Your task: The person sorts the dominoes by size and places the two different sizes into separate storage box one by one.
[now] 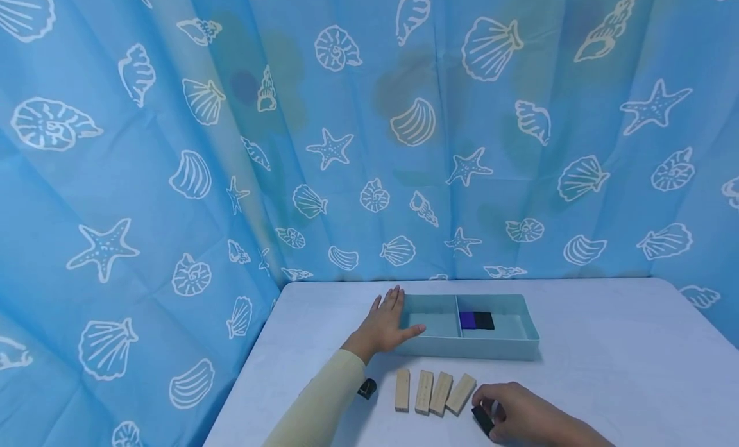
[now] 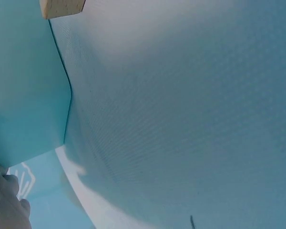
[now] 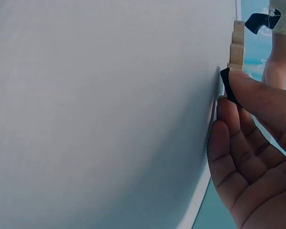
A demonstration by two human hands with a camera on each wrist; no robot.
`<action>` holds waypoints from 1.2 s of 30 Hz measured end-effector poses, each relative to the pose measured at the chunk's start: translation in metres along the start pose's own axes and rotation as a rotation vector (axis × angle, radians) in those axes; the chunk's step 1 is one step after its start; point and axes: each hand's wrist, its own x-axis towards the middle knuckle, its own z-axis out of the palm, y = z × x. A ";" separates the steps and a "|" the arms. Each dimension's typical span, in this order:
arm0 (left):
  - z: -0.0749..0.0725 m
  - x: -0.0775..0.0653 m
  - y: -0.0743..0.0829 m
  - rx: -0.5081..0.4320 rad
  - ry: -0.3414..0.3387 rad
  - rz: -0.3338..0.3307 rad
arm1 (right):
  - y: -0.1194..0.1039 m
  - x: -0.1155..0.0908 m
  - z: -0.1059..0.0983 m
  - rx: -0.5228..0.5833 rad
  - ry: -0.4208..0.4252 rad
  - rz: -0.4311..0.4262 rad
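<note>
While the right hand (image 1: 519,408) pinches a black piece (image 1: 482,421) between thumb and fingers, just right of four wooden blocks (image 1: 441,394), a firm, careful grip should leave those undisturbed; the left hand (image 1: 382,328), thumb spread from its fingers, best steadies the tray's (image 1: 479,349) left end. Beneath lies a white table (image 1: 606,357); beyond hangs a blue shell-patterned curtain (image 1: 369,81).

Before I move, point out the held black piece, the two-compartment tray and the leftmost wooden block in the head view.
Held black piece (image 1: 482,421): head view, middle of its exposed side.
Two-compartment tray (image 1: 462,348): head view, front outer wall.
Leftmost wooden block (image 1: 402,389): head view, top face.
</note>
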 end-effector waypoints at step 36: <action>0.002 0.001 -0.002 -0.026 -0.006 -0.008 | 0.006 0.004 -0.081 0.239 0.396 -0.038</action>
